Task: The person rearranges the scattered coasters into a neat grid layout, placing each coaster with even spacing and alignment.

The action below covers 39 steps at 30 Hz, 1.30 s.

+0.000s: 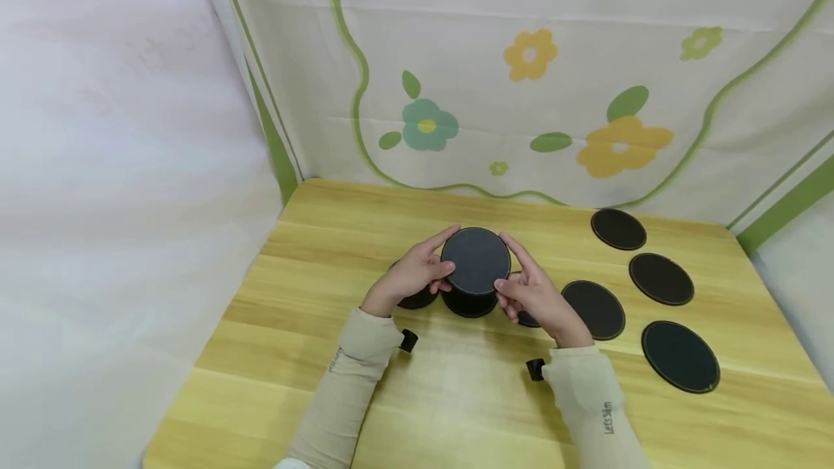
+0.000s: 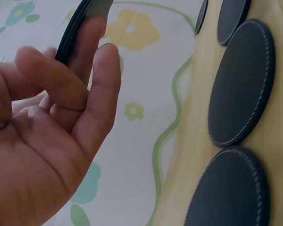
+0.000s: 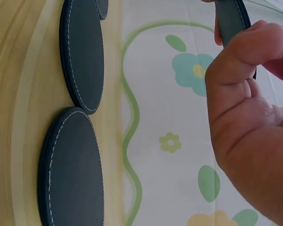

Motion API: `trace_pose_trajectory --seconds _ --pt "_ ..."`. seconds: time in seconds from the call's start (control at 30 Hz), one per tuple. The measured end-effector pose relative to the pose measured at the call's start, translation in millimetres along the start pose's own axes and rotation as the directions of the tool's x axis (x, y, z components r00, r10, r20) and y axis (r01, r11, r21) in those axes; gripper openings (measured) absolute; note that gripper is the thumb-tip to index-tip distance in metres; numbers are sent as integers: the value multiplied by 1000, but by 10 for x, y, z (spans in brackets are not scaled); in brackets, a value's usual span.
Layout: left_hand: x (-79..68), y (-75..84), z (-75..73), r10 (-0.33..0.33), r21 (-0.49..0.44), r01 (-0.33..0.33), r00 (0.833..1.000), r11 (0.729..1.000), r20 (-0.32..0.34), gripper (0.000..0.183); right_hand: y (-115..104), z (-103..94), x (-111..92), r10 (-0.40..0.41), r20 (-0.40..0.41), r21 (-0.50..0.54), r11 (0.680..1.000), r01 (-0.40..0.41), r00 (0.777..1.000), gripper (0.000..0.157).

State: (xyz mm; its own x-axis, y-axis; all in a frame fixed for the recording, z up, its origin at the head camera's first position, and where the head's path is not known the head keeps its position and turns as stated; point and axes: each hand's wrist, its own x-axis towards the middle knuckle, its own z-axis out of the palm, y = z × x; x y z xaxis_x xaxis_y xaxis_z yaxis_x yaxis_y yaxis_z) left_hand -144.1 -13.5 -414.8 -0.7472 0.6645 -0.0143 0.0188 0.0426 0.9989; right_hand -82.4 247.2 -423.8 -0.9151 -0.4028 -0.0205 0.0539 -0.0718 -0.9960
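Observation:
Both hands hold one round black coaster (image 1: pixel 476 260) with a stitched rim, raised above the table. My left hand (image 1: pixel 417 271) pinches its left side between thumb and fingers, and my right hand (image 1: pixel 537 301) pinches its right side. In the left wrist view, the held coaster (image 2: pixel 74 30) shows edge-on at the top. The right wrist view has a strip of the same coaster (image 3: pixel 230 21) behind curled fingers. Under the hands lie a left coaster (image 1: pixel 418 300), a middle coaster (image 1: pixel 469 305) and a right coaster (image 1: pixel 528 320), all partly hidden.
Several more coasters lie on the right of the wooden table (image 1: pixel 260 353), among them a near coaster (image 1: pixel 680 357), one beside the right wrist (image 1: pixel 594 310) and a far coaster (image 1: pixel 619 229). A flowered white cloth (image 1: pixel 469 49) hangs behind the table's back edge.

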Motion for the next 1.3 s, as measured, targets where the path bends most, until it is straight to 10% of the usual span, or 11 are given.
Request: trace_pose_trajectory --seconds 0.37,0.87,1.3 --pt "-157 74 -198 -58 58 48 981 997 185 80 40 90 16 12 101 -28 1000 -9 995 81" --pt "-373 37 -404 -229 188 197 958 962 171 76 167 414 129 154 128 -24 988 -153 980 77" --pt "-617 -22 -373 -532 376 463 841 803 100 54 326 717 142 390 158 -177 915 -362 907 61"
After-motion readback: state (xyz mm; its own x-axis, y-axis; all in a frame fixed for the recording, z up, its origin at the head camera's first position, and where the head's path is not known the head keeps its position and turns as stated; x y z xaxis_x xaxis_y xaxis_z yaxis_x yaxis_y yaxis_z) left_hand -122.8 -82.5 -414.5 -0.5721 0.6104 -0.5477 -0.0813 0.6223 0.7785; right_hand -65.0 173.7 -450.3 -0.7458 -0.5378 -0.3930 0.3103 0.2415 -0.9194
